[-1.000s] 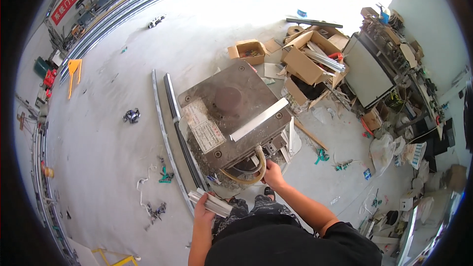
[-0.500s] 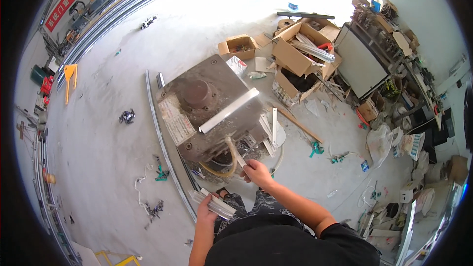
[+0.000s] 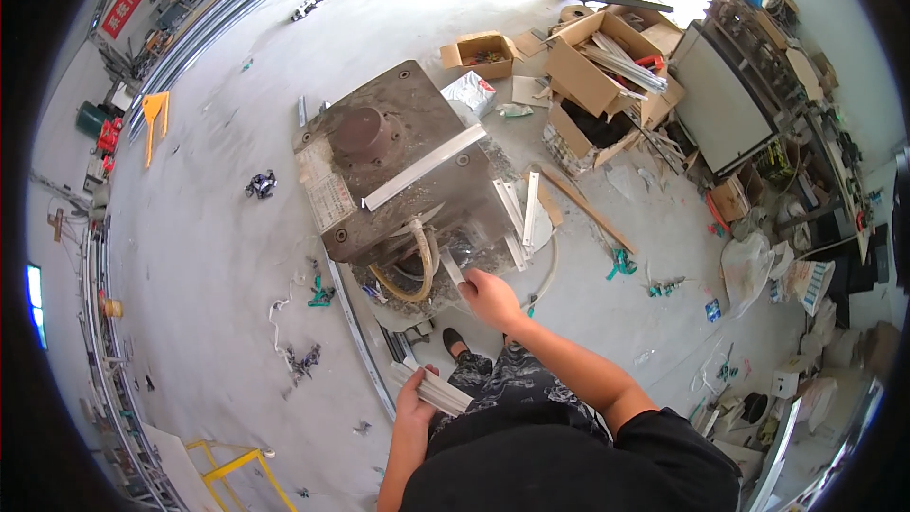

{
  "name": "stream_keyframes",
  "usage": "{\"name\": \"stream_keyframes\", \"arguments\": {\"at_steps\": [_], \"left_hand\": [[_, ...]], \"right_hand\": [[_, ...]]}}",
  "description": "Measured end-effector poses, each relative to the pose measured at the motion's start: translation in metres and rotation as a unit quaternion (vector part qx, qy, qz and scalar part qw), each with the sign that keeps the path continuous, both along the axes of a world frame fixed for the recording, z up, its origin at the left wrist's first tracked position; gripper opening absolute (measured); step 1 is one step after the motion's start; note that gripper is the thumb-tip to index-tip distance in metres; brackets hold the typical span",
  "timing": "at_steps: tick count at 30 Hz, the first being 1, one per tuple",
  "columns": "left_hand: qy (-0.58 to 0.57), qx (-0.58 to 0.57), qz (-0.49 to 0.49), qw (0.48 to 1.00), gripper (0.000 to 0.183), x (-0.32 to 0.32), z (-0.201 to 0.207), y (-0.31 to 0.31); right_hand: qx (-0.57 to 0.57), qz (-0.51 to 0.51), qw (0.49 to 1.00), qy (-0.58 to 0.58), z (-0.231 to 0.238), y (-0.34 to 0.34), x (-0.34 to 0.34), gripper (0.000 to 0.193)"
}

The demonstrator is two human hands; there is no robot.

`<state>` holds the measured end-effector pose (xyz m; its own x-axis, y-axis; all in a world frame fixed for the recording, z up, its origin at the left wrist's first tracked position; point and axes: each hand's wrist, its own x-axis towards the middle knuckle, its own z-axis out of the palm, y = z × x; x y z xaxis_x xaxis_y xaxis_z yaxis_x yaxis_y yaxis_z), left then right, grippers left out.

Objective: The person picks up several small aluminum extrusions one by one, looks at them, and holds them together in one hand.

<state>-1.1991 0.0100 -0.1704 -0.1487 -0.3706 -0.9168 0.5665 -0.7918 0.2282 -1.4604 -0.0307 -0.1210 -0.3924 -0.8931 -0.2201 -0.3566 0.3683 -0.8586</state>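
My left hand (image 3: 413, 402) is closed around a bundle of short pale metal or plastic strips (image 3: 444, 393), held low in front of my thighs. In my right hand (image 3: 493, 300) is one short pale strip (image 3: 451, 267), pinched between thumb and fingers. Its far end points at the near side of a heavy brown-grey machine (image 3: 417, 114); whether it touches there I cannot tell. Just left of that strip, a yellowish hose (image 3: 423, 256) loops from the machine. A longer white angle strip (image 3: 424, 168) lies slantwise across the machine's top, behind a round raised boss (image 3: 363, 132).
Several loose pale strips (image 3: 529, 210) lie right of the machine, near a wooden stick (image 3: 590, 209). Open cardboard boxes (image 3: 581, 76) stand at the far right. A long metal profile (image 3: 355, 322) lies on the floor at left. Plastic bags (image 3: 744, 275) and scraps litter the right side.
The view has tilted, so the machine sits higher in the picture and a shoe shows more. My right hand has moved up with its strip, staying near the machine. The left keeps its bundle.
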Motion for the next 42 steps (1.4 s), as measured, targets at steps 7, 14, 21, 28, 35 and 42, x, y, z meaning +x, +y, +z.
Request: {"name": "stream_keyframes", "arguments": {"at_steps": [7, 14, 21, 28, 35, 42], "left_hand": [[0.025, -0.004, -0.079, 0.997, 0.029, -0.014, -0.003, -0.006], [0.009, 0.009, -0.046, 0.999, 0.028, 0.015, -0.01, -0.02], [0.039, -0.002, -0.102, 0.994, 0.029, 0.006, -0.003, -0.026], [0.003, -0.039, -0.076, 0.996, 0.03, 0.023, 0.01, -0.033], [0.021, -0.139, -0.146, 0.979, 0.031, 0.003, 0.043, -0.04], [0.003, -0.206, -0.205, 0.957, 0.026, -0.044, 0.09, -0.044]], "right_hand": [[0.061, 0.086, 0.993, 0.056, -0.013, 0.024, -0.007, 0.02], [0.027, -0.112, 0.993, 0.022, 0.003, 0.074, -0.059, 0.019], [0.092, -0.178, 0.94, 0.277, -0.023, -0.03, -0.131, 0.02], [0.03, -0.053, 0.961, 0.271, -0.03, -0.019, -0.114, 0.024], [-0.019, -0.086, 0.965, 0.248, 0.026, 0.03, -0.063, 0.017], [-0.04, 0.079, 0.984, -0.153, 0.037, 0.076, 0.065, 0.024]]}}
